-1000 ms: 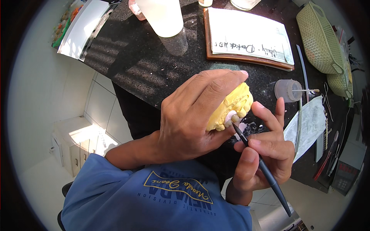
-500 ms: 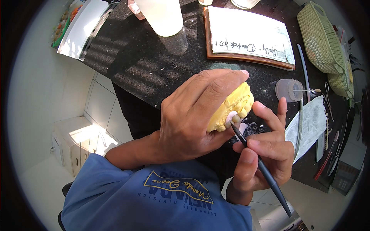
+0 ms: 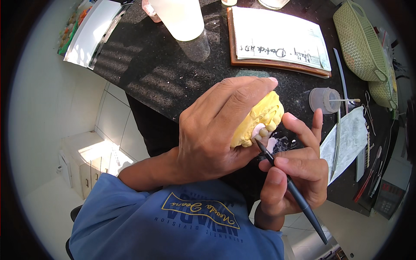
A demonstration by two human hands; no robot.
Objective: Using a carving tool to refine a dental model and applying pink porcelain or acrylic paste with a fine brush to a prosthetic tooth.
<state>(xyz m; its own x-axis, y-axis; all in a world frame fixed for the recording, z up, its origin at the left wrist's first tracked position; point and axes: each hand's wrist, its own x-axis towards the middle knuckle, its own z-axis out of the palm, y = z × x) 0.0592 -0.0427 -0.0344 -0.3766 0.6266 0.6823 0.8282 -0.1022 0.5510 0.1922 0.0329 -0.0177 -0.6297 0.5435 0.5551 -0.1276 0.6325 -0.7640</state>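
A yellow dental cast (image 3: 260,117) with moulded teeth is gripped in my left hand (image 3: 212,121), whose fingers wrap over its back and hide much of it. On its near side sit a pink patch (image 3: 257,129) and a few greyish-beige artificial teeth (image 3: 263,132). My right hand (image 3: 299,173) pinches a slim black pen-shaped tool (image 3: 299,195) between thumb and fingers, little finger raised. The tool's pointed tip is at the beige teeth; whether it presses on them I cannot tell. Pink material (image 3: 271,144) and pale shavings (image 3: 284,145) lie on the dark table beneath.
A white paper on a brown pad (image 3: 277,39) lies beyond my hands. To the right are a small clear cup (image 3: 323,100) with a cotton swab across it, a crumpled sheet (image 3: 346,138), hand tools and green baskets (image 3: 362,43). A frosted container (image 3: 180,19) stands at the back.
The cast has shifted slightly left and tilted a little in my left hand. The tool's tip has moved slightly left and down with it. Both grips are the same.
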